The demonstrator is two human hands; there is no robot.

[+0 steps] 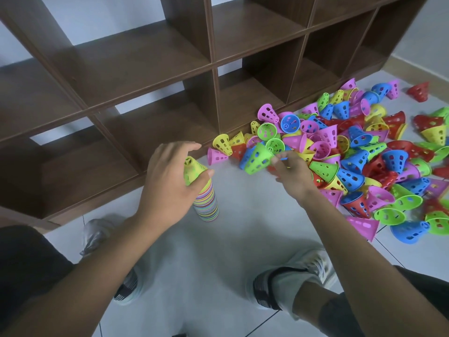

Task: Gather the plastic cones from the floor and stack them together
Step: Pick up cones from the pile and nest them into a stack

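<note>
A person crouches on a pale tiled floor [238, 239] before a dark wooden shelf unit [150, 69], both hands busy among bright plastic cones. The left hand [167, 181] wraps its fingers and thumb around the top of a tall stack of cones [206, 200] standing upright on the floor just in front of the shelf unit, a green cone uppermost. The right hand [290, 172], reaching toward the pile, pinches the rim of a single green cone [258, 158] lying tilted on its side, its wide mouth facing down and left; motion blur hides exactly how the fingertips sit. The 2 hands are apart, with bare floor between them. To the right, a loose pile of cones [352, 152] in pink, blue, yellow, red and green spreads along the foot of the shelf unit and out across the tiles, many tipped over or nested. 2 shoes [291, 280] show at the bottom.
</note>
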